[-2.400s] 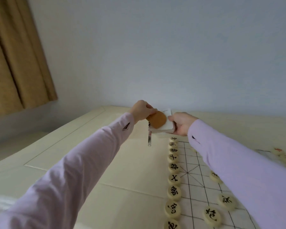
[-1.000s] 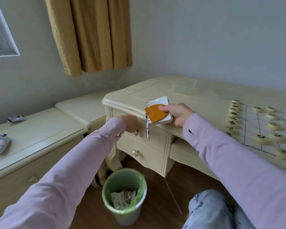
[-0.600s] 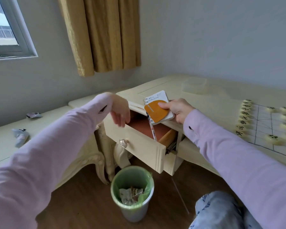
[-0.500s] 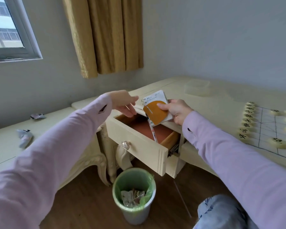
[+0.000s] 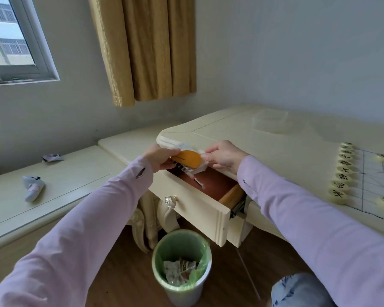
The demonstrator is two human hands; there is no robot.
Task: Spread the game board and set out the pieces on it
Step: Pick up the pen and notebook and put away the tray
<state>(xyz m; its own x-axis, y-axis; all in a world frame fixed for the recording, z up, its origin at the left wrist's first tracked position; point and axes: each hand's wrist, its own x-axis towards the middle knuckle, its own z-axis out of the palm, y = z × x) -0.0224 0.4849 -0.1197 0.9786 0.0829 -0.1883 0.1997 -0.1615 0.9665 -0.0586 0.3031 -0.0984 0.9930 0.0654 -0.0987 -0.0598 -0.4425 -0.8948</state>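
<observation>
grey walls (image 5: 297, 52), mustard curtain (image 5: 151, 47), window (image 5: 11, 38), wood floor (image 5: 129, 273).

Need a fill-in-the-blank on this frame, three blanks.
1. The left hand and right hand both hold the pad over the ____ drawer.
2. The bin on the floor has a ____ liner.
3. The pieces on the board bear ____ characters.
Missing words: open; green; black.

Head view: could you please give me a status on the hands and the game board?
Left hand and right hand both grip the orange notepad above the open drawer. Game board spread, pieces on it, untouched. Waste bin below drawer.
</observation>
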